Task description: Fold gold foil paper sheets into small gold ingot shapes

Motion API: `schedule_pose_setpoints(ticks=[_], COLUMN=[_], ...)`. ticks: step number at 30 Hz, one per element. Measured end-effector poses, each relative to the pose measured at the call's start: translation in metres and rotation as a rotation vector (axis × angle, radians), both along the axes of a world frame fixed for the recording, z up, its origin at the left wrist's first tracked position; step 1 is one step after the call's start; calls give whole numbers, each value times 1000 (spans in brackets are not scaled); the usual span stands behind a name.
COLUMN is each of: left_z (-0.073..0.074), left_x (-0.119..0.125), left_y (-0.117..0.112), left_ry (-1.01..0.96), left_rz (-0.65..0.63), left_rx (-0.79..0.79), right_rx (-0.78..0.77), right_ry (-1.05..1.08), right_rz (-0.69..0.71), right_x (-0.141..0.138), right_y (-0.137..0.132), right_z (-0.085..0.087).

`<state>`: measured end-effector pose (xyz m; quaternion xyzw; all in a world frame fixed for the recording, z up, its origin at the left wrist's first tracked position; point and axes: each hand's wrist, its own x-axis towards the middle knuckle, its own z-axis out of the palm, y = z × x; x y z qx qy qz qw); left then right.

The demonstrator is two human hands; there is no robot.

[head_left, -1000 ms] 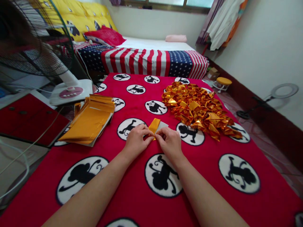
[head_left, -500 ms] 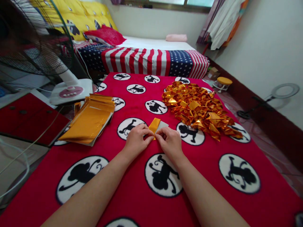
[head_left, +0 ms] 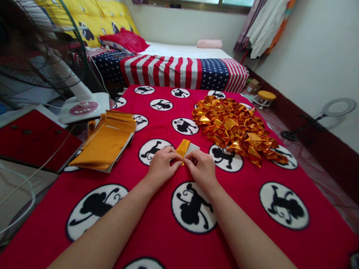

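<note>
A small gold foil sheet [head_left: 183, 147] with a white back lies partly folded on the red blanket [head_left: 238, 194]. My left hand [head_left: 162, 166] and my right hand [head_left: 201, 169] meet at its near edge, fingers pinched on the paper. A stack of flat gold foil sheets [head_left: 106, 141] rests to the left of my hands. A heap of folded gold foil pieces [head_left: 237, 129] lies to the right and beyond.
A standing fan [head_left: 42, 48] with a white base [head_left: 84, 109] is at the far left, beside a red cabinet top [head_left: 30, 138]. A bed with a flag-pattern cover [head_left: 179, 71] lies behind. A ring light [head_left: 338, 107] and a yellow stool [head_left: 265, 96] stand on the floor at right.
</note>
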<state>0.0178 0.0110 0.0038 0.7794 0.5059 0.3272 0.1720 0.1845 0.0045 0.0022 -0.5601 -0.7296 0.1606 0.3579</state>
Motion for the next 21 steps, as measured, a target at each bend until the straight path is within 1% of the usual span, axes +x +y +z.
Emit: schedule_pose_setpoints(ticks=[21], left_z=[1], left_x=[0], left_y=[0], left_ry=[-12], left_rz=[-4], left_rx=[-7], right_rx=[-14], right_ry=[3], right_rz=[12], right_x=[0], right_y=[-1], right_z=[3])
